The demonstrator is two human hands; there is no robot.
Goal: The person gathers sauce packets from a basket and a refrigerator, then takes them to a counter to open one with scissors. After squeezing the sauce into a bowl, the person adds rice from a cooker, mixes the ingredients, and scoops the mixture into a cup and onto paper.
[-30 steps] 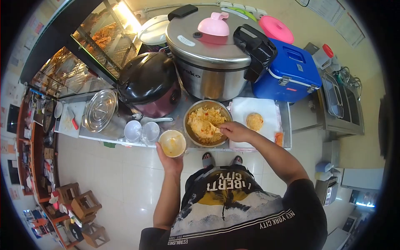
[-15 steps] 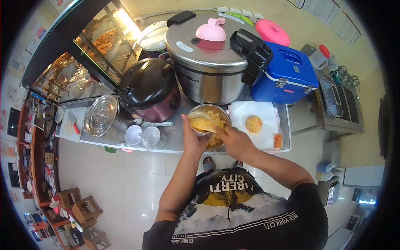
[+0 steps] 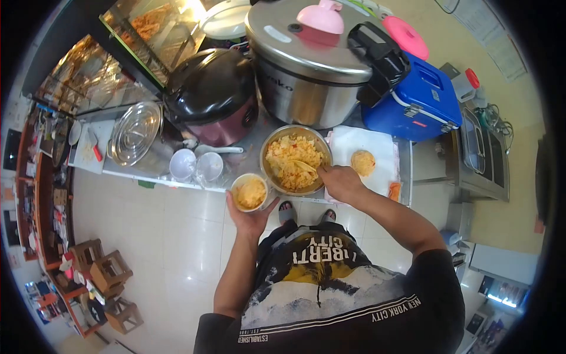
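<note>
My left hand [image 3: 252,217] holds a small round bowl [image 3: 249,192] with yellow fried rice in it, just off the counter's near edge. My right hand [image 3: 339,182] grips a spoon [image 3: 305,167] whose scoop lies in a metal bowl [image 3: 270,176] full of yellow fried rice on the counter. A moulded mound of rice [image 3: 362,162] sits on a white sheet [image 3: 377,144] to the right of the metal bowl.
Behind the metal bowl stand a large steel rice cooker [image 3: 315,71] with a pink scoop on its lid, a dark red cooker [image 3: 212,97], a blue cool box [image 3: 421,103] and a steel pot with lid [image 3: 134,134]. Two clear cups [image 3: 194,166] stand left.
Half a second ago my left hand held the small bowl over the metal bowl while the spoon tipped rice in. Now it is back at the counter's near edge, and the spoon is in the rice.
</note>
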